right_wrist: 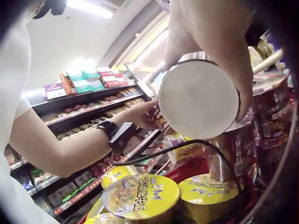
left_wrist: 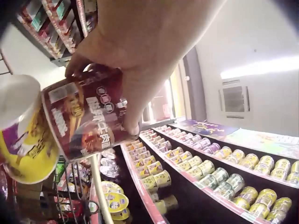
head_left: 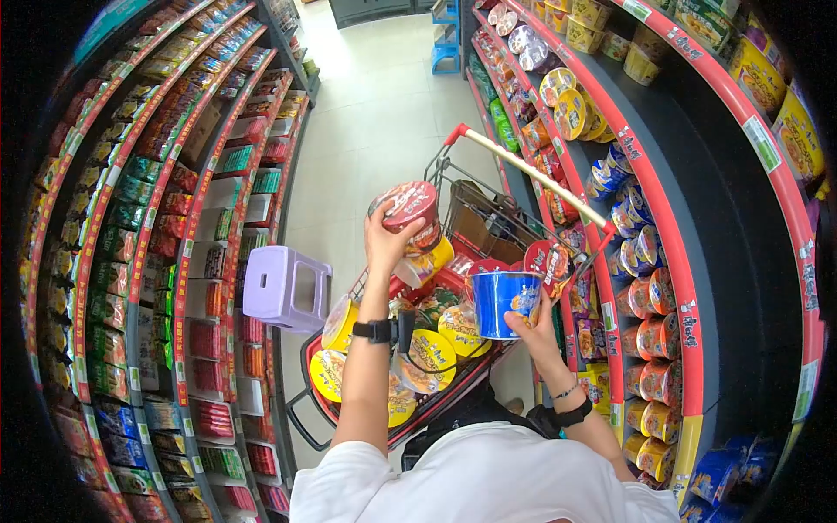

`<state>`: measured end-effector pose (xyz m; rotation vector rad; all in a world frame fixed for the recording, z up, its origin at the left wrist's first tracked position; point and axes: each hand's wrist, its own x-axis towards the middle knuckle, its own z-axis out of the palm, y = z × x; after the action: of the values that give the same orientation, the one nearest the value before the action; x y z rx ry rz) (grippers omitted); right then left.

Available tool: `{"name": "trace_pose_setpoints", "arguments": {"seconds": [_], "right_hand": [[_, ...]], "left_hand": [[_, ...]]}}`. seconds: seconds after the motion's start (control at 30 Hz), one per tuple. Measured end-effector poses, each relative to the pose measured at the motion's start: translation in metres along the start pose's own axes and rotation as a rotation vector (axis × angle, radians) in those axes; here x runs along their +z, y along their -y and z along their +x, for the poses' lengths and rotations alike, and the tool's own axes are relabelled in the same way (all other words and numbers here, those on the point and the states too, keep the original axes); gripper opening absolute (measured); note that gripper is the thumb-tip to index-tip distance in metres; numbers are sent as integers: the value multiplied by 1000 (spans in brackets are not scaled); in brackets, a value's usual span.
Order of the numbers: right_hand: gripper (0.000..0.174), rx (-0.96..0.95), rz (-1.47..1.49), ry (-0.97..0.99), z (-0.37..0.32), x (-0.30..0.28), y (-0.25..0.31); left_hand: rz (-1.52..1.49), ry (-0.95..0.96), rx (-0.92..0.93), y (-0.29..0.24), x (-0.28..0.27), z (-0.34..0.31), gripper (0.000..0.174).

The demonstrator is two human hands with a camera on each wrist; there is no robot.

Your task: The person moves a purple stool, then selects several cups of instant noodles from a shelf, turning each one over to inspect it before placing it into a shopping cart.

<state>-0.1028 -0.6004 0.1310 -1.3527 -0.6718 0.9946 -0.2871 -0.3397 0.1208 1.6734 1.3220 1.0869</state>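
My left hand [head_left: 390,247] grips a dark red instant noodle cup [head_left: 417,206] over the shopping cart, its thumb along the printed side. Just beneath that cup, a tilted yellow noodle cup [head_left: 429,263] overlaps it in the head view; in the left wrist view the yellow cup [left_wrist: 32,154] sits right at the red cup's end. With the right hand [head_left: 542,336] I hold a blue noodle cup [head_left: 495,303] by its side, at the near right of the cart. Its white round base [right_wrist: 198,100] faces the right wrist camera.
Yellow-lidded noodle cups [head_left: 427,359] and red ones [head_left: 547,260] fill the cart [head_left: 301,370]. Beyond them is its pale handle bar [head_left: 532,174]. A purple stool [head_left: 272,283] stands to the left. Stocked shelves line both sides of the tiled aisle [head_left: 370,96].
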Motion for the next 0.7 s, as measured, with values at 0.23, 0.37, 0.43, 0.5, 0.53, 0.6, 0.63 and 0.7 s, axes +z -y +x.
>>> {"name": "trace_pose_setpoints", "arguments": {"seconds": [0.23, 0.37, 0.43, 0.5, 0.53, 0.6, 0.63, 0.7], "right_hand": [[100, -1, -27, -47, -5, -8, -9], [100, 1, -18, -53, -7, -11, -12], [100, -19, -25, -70, -8, -15, -14], [100, -31, -29, -90, -10, -17, -13], [100, -14, -9, -93, -11, -17, -9], [101, 7, 17, -97, -12, -17, -10], [101, 6, 3, -100, -11, -18, -13], [101, 0, -7, -105, -10, -17, -14]], "left_hand": [[106, -136, 152, 15, 52, 30, 71], [-142, -15, 37, 46, 81, 40, 70], [-137, -30, 9, 39, 87, 25, 70], [-45, -50, 102, 31, 88, 10, 70], [-2, -6, 130, 38, 92, 4, 72], [-9, 243, -14, 43, 94, -7, 76], [-60, 321, 120, 55, 100, -4, 85], [94, 231, 258, 62, 109, -21, 94]]}}
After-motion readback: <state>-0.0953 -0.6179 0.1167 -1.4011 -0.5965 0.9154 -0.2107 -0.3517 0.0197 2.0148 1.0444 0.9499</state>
